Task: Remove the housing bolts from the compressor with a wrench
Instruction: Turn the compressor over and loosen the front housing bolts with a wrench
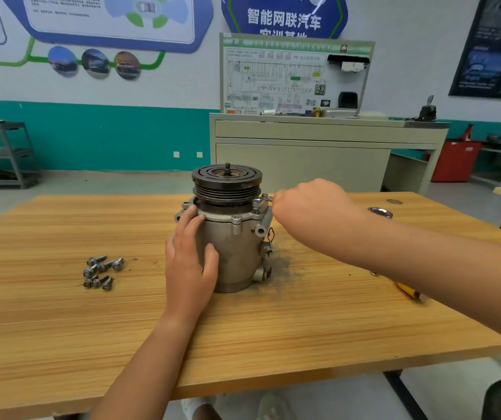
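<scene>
The grey metal compressor [237, 250] stands upright in the middle of the wooden table [61, 322], its dark grooved pulley [227, 183] on top. My left hand [190, 262] lies flat against the housing's left side, fingers straight, thumb on the front. My right hand [309, 204] is curled round the handle of a silver wrench [262, 202], whose head sits on a bolt at the housing's upper right flange. A bolt [236, 220] shows on the front flange. Several removed bolts [101, 271] lie in a heap on the table to the left.
A shiny socket [380, 212] stands on the table at the far right behind my right forearm. A yellow-handled tool [408, 291] peeks out under that forearm. Dark grit is scattered right of the compressor. A cabinet with a training board [294, 77] stands beyond the table.
</scene>
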